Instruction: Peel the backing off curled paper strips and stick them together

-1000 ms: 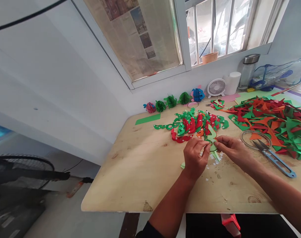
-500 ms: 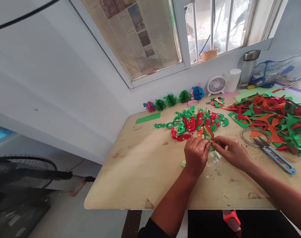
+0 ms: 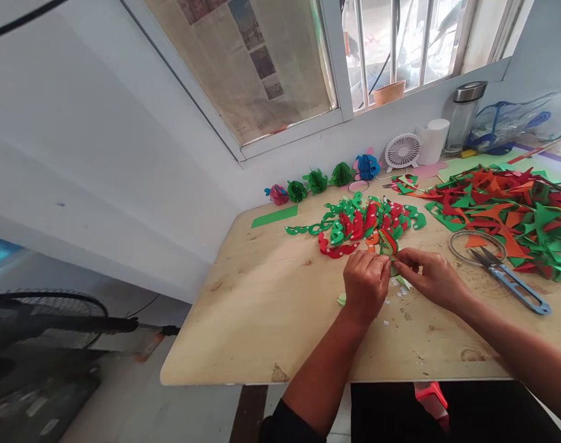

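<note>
My left hand [image 3: 366,281] is closed, its fingertips pinching the lower end of a layered red, orange and green paper piece [image 3: 389,242]. From the right, my right hand [image 3: 428,275] meets it with thumb and forefinger pressed on the same piece. Just behind my hands lies a heap of cut green and red paper shapes [image 3: 371,219] bearing small white squares. Small white bits [image 3: 403,291] are scattered on the wood beside my fingers. A pale green scrap [image 3: 342,299] sits left of my left hand.
On the right are a big pile of paper offcuts [image 3: 511,212], a metal ring [image 3: 451,246] and blue-handled snips [image 3: 523,289]. Along the wall stand paper figures [image 3: 316,181], a small fan [image 3: 403,151], a white roll [image 3: 433,143] and a glass bottle [image 3: 458,126].
The camera view has shifted slightly. Both hands stay together on the layered paper piece, with hardly any visible change in their grip.
</note>
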`<action>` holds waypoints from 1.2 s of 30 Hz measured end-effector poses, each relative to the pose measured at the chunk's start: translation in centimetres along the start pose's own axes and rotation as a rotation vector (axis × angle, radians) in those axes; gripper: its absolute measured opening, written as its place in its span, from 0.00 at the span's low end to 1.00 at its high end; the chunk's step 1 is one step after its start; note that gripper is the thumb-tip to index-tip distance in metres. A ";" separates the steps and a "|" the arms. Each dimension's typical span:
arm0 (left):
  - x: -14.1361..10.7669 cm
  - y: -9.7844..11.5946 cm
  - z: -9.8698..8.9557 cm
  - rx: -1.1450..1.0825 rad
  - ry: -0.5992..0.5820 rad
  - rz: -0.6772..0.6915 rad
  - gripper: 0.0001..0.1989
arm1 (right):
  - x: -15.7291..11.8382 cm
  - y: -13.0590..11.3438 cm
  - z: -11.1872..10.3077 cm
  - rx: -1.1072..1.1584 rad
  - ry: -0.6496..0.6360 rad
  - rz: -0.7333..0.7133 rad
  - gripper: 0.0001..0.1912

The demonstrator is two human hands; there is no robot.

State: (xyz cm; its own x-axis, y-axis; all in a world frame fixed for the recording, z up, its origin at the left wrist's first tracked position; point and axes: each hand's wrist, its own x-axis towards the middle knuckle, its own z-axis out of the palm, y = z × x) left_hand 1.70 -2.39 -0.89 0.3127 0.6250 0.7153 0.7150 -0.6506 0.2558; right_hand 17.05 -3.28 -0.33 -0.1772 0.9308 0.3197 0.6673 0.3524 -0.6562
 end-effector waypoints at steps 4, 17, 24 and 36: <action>-0.1 0.0 0.0 -0.036 0.000 -0.009 0.10 | 0.0 -0.2 -0.1 0.011 0.002 0.003 0.11; 0.0 0.2 -0.1 -0.060 -0.014 -0.023 0.10 | 0.0 -0.5 -0.3 -0.011 0.003 0.006 0.11; 0.0 0.1 -0.1 -0.041 -0.006 0.001 0.10 | 0.0 -0.3 -0.3 -0.056 -0.004 -0.033 0.11; 0.0 0.2 0.0 -0.125 -0.029 -0.088 0.08 | 0.0 -0.2 -0.2 0.019 -0.024 0.007 0.14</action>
State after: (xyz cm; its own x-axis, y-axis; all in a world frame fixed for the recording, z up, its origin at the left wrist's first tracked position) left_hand 1.80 -2.54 -0.86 0.2712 0.6929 0.6681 0.6573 -0.6404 0.3973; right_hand 17.01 -3.34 -0.03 -0.1901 0.9351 0.2991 0.6546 0.3478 -0.6713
